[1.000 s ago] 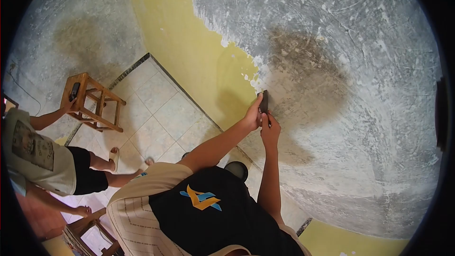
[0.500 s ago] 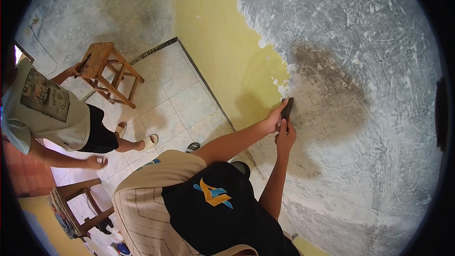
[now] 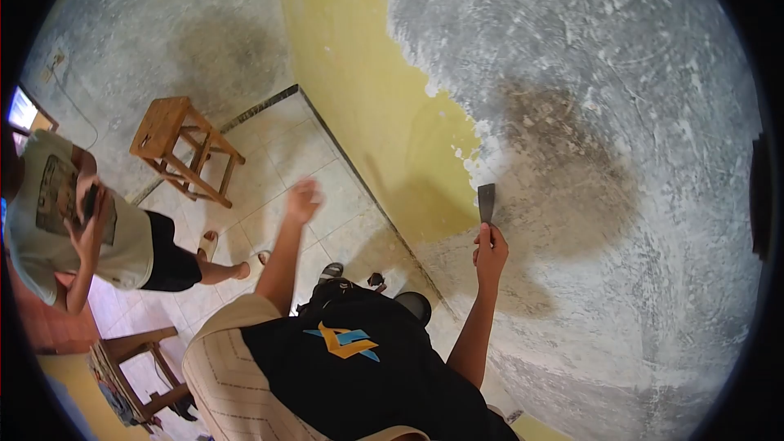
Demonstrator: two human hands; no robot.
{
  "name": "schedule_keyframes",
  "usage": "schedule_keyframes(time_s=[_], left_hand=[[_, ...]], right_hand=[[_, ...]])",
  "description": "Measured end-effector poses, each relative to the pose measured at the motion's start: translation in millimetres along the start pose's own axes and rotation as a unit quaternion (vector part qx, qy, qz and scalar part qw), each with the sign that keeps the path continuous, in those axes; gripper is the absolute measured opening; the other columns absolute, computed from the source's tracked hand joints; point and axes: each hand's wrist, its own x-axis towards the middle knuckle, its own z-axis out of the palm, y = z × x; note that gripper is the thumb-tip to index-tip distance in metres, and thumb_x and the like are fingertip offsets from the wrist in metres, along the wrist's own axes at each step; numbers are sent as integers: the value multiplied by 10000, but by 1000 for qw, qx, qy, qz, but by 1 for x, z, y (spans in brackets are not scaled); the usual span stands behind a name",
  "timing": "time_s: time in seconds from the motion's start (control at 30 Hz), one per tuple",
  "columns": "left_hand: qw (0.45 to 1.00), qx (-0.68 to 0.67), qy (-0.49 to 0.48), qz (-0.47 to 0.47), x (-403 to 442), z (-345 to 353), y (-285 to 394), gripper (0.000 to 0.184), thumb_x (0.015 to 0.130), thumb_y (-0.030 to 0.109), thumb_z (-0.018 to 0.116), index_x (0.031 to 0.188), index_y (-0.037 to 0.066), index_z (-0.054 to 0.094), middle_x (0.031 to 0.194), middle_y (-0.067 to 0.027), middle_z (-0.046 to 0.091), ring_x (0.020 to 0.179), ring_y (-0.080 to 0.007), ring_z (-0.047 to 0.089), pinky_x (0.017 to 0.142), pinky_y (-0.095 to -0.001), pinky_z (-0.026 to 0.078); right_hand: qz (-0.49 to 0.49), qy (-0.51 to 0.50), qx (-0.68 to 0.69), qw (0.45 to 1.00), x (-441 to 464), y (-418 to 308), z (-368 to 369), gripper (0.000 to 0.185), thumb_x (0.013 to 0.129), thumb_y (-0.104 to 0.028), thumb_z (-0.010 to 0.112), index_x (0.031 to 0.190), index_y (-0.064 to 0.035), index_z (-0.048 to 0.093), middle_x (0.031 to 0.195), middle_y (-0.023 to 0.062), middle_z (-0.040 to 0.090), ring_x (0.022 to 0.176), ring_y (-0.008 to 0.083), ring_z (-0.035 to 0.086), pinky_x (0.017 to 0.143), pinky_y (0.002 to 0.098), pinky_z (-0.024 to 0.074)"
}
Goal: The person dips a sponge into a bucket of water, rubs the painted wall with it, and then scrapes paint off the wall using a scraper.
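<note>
My right hand [image 3: 490,253] is closed around the handle of a putty knife [image 3: 487,202] with a dark, flat blade. The blade points up along the wall, near the ragged edge between yellow paint [image 3: 441,204] and bare grey plaster [image 3: 572,278]. Whether the blade touches the wall I cannot tell. My left hand [image 3: 304,201] is held out to the left over the tiled floor, apart from the knife. Motion smears its fingers, and nothing can be made out in it.
A wooden stool [image 3: 167,126] stands by the far wall. To the left, a person [image 3: 61,196] holds a dark object [image 3: 90,202] in both hands. Another wooden piece of furniture [image 3: 139,347] is at lower left. A dark round container [image 3: 415,307] sits near the wall's foot.
My left hand has let go of the putty knife and swung left, away from the wall. My right hand alone holds the knife. The other person has brought both hands together at the chest.
</note>
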Motion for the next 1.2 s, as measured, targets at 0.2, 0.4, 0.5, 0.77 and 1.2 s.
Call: schedule_keyframes(time_s=[0.2,0.4,0.5,0.77,1.2], left_hand=[[935,-164,-88,303,-113,18,235,444,919,447,632,1169,82,667,1340,-202,636,1270,-388,581,1073,-578,448],[857,-127,-36,498,-165,102,291,776,977,626,450,1604,200,284,1662,-243,254,1518,-460,278,1206,-657,250],[852,-117,-63,506,-170,121,289,822,981,687,389,1634,214,225,1682,-237,197,1538,-452,231,1222,-653,213],[853,-89,-34,513,-186,112,275,856,984,722,334,1600,130,299,1680,-241,199,1540,-437,232,1218,-638,224],[941,-134,-155,270,-129,107,204,575,984,558,531,1323,99,598,1443,-165,541,1373,-325,477,1118,-517,384]], right_hand=[[-57,24,-61,996,13,12,-1,290,1035,-283,634,1075,-8,717,703,14,591,561,77,493,533,275,406],[-155,46,-115,980,45,5,47,298,1026,-267,641,1085,20,701,705,60,615,623,128,529,619,301,451],[-118,39,-136,983,43,-5,66,303,1028,-262,636,1115,21,698,716,71,624,649,140,546,644,310,464],[-111,62,-94,987,34,-8,46,304,1022,-263,641,1165,0,690,773,162,637,638,222,514,652,333,470],[-75,48,-65,994,34,-28,60,329,1034,-276,623,1191,5,694,793,92,651,711,158,535,700,310,470]])
